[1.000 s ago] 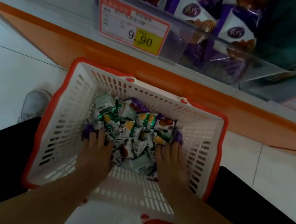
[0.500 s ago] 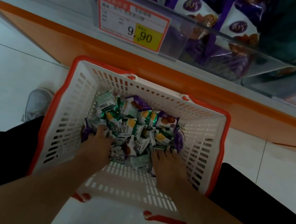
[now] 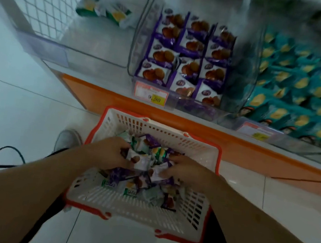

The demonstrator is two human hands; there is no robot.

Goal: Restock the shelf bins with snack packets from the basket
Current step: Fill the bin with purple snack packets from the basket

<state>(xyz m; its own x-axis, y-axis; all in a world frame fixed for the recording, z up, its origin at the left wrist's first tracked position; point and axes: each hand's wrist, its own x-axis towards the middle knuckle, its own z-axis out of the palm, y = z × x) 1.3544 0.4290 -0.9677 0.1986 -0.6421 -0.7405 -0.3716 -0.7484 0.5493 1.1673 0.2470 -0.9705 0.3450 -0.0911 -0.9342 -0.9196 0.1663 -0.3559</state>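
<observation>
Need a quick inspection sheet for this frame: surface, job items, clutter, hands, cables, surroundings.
Surface: pale tiled floor; orange-fronted shelf base behind the basket.
Job's things: white basket with red rim on the floor, holding mixed purple and green snack packets. Purple-packet bin well filled; left bin holds only a few green packets at the back.
Clutter: nothing seen.
Hands: left hand and right hand each grip a bunch of packets above the basket.
Cables: dark cable on the floor at left.
Surroundings: price tag reading 9.90; teal packets at right, blurred; grey shoe.
</observation>
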